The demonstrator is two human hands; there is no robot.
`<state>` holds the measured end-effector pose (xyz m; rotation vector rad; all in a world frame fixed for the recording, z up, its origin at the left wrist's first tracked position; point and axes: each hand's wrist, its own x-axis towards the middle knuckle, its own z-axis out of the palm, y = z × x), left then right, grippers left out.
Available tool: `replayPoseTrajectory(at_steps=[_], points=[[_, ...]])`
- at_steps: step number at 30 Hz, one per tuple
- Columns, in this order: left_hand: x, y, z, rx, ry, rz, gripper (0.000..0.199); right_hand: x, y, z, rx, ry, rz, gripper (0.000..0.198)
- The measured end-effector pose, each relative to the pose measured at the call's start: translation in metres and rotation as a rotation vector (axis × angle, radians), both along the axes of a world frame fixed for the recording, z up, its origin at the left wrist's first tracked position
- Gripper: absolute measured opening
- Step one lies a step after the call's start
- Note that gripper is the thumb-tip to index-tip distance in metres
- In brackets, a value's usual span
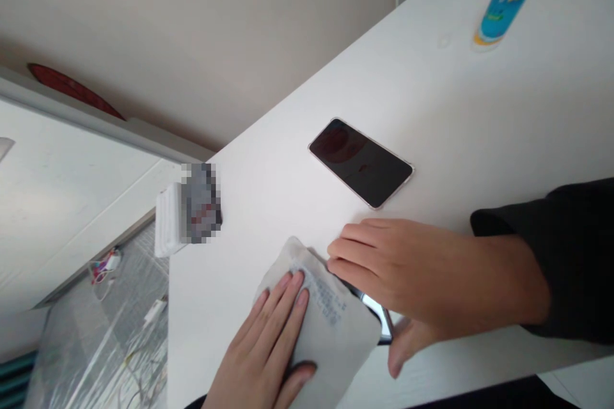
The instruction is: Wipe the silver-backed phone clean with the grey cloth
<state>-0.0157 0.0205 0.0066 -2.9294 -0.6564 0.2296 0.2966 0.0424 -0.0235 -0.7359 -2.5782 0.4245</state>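
Under left hand [268,339] flat: cloth [321,319] over phone [378,319]; right hand [407,275] steadies phone.

Left hand [268,345] presses cloth [326,313] — right hand [407,275] steadies phone [378,319] beneath.
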Motion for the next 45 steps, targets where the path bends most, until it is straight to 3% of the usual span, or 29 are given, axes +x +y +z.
replayPoseTrajectory(at_steps=[3, 6, 10, 14, 17, 23, 28, 33, 36, 42, 45], points=[[0.035, 0.014, -0.005, -0.044, -0.008, -0.045, 0.084, -0.001, -0.002, -0.003, -0.007, -0.003, -0.001, 0.081], [0.046, 0.016, -0.006, -0.069, -0.011, -0.045, 0.088, -0.003, 0.000, -0.005, -0.009, -0.003, -0.019, 0.071], [0.013, -0.002, -0.005, -0.015, 0.010, 0.004, 0.062, -0.002, 0.004, -0.004, 0.090, -0.021, 0.043, 0.056], [-0.037, -0.025, -0.004, -0.056, -0.078, 0.140, 0.065, -0.002, 0.005, -0.004, 0.099, 0.016, 0.050, 0.067], [-0.048, -0.031, 0.001, -0.060, -0.193, 0.264, 0.056, -0.003, 0.006, -0.006, 0.070, 0.061, 0.045, 0.067], [0.001, -0.007, 0.021, -0.074, -0.319, 0.208, 0.016, -0.004, 0.010, -0.009, -0.007, 0.159, -0.035, 0.055], [0.046, 0.014, 0.032, -0.047, -0.225, 0.179, 0.020, -0.006, 0.010, -0.009, 0.012, 0.131, 0.001, 0.045], [0.074, 0.020, 0.031, 0.053, -0.164, 0.136, 0.024, -0.007, 0.014, -0.012, -0.057, 0.109, 0.009, 0.012], [0.066, 0.019, 0.027, 0.103, -0.199, 0.118, 0.021, -0.005, 0.016, -0.012, -0.123, 0.128, 0.031, 0.013], [0.017, 0.006, 0.022, 0.146, -0.269, 0.221, 0.025, -0.001, 0.017, -0.007, -0.310, 0.135, -0.015, 0.018], [0.011, 0.002, 0.021, 0.165, -0.254, 0.237, 0.022, -0.001, 0.018, -0.004, -0.351, 0.133, -0.027, 0.018]])
